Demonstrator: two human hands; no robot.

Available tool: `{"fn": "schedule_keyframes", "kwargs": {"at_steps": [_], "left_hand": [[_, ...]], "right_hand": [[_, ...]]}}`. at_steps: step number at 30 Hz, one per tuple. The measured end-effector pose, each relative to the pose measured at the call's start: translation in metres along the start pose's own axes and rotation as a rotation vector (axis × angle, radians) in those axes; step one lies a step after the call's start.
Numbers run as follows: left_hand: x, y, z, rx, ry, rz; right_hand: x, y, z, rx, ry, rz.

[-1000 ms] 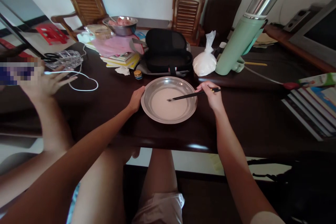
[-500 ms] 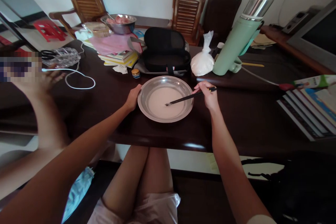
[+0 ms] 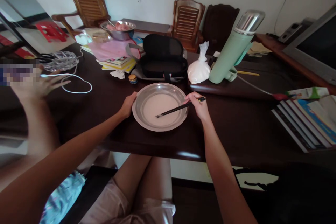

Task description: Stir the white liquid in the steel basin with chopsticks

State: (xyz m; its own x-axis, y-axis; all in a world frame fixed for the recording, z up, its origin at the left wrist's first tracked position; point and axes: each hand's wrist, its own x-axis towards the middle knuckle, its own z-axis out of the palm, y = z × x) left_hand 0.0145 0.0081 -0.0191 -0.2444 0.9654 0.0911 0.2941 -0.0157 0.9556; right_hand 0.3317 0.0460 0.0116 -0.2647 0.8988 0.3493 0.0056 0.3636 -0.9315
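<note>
A round metal basin [image 3: 139, 120] stands near the table's front edge, with a pale, milky liquid [image 3: 165, 103] in it. My left hand [image 3: 128, 105] grips the basin's left rim, its thumb side toward the rim. In my right hand [image 3: 197, 104], beside the right rim, is a pair of dark chopsticks [image 3: 174, 109], fingers closed around the upper end. They slant down to the left, and their tips sit in the liquid near the middle of the basin.
Behind the basin are an open black case [image 3: 164, 56], a small jar [image 3: 132, 78], a tied bag of white powder [image 3: 199, 68] and a green thermos [image 3: 233, 52]. Books [image 3: 304, 122] lie right. Another person's hand [image 3: 49, 82] is at left, near a white cable [image 3: 88, 84].
The view has shifted, so the basin and table sit slightly lower and farther left. My hands keep their holds. The other person's fingers have spread out.
</note>
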Motion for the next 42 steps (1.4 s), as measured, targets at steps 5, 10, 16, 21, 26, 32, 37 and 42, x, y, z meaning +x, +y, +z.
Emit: {"fn": "schedule_keyframes", "kwargs": {"at_steps": [5, 10, 16, 21, 26, 32, 37, 42], "left_hand": [[-0.001, 0.002, -0.001, -0.036, -0.025, -0.027], [-0.001, 0.004, -0.003, -0.036, -0.047, -0.012], [0.001, 0.005, -0.002, -0.121, -0.05, -0.03], [0.002, 0.004, 0.001, -0.227, -0.077, 0.006], [0.001, 0.003, 0.001, -0.185, -0.108, 0.028], [0.002, -0.005, -0.001, -0.201, -0.16, 0.021], [0.006, -0.013, 0.0, -0.272, -0.142, -0.02], [0.008, -0.01, 0.001, -0.36, -0.113, -0.06]], "right_hand": [[0.0, 0.001, -0.001, -0.061, 0.043, -0.029], [-0.001, 0.002, -0.003, 0.03, 0.106, 0.051], [-0.003, -0.001, 0.001, -0.115, 0.029, -0.056], [-0.004, 0.004, -0.009, -0.036, 0.228, -0.012], [0.001, 0.004, 0.003, -0.071, 0.114, 0.013], [-0.001, 0.005, 0.007, -0.048, 0.36, -0.01], [-0.008, 0.005, 0.019, -0.057, 0.323, 0.016], [-0.01, 0.005, 0.021, -0.035, 0.513, -0.029]]}}
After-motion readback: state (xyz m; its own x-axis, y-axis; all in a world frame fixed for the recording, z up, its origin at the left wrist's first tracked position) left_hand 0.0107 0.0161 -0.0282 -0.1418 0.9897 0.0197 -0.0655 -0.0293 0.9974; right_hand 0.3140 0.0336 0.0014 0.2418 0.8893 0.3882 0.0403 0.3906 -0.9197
